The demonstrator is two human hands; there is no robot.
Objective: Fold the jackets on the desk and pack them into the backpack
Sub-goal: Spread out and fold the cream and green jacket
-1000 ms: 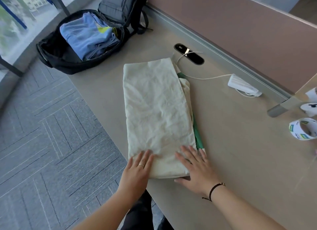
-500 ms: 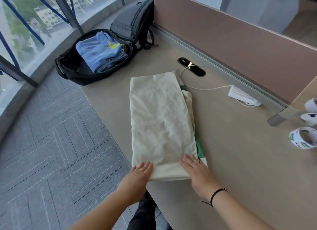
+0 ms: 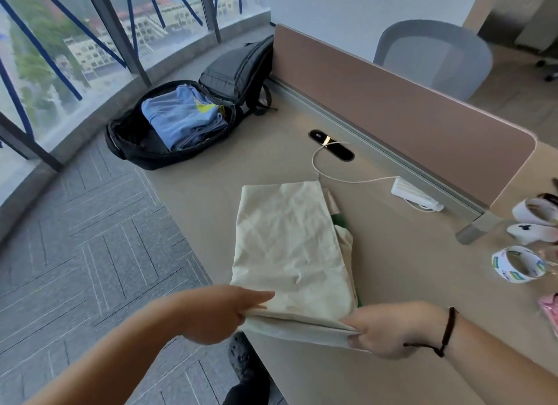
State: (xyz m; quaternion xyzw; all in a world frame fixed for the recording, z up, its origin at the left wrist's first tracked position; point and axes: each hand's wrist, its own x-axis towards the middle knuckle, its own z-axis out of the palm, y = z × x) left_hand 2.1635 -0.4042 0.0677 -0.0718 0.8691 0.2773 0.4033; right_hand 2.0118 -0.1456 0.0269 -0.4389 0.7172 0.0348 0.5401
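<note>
Both hands pinch the near corners of the cream jacket (image 3: pixel 290 253) on the desk (image 3: pixel 407 284), left hand (image 3: pixel 220 311) and right hand (image 3: pixel 383 329) apart, likely to fold it for the open backpack (image 3: pixel 169 133).

- L hand (image 3: pixel 220 312): forearm enters from near left, bare; fingers curled, pinching near-left corner of cream jacket (image 3: pixel 290 247).
- R hand (image 3: pixel 383 329): forearm enters from near right, dark cord at wrist; thumb and fingers pinching near-right corner.
</note>
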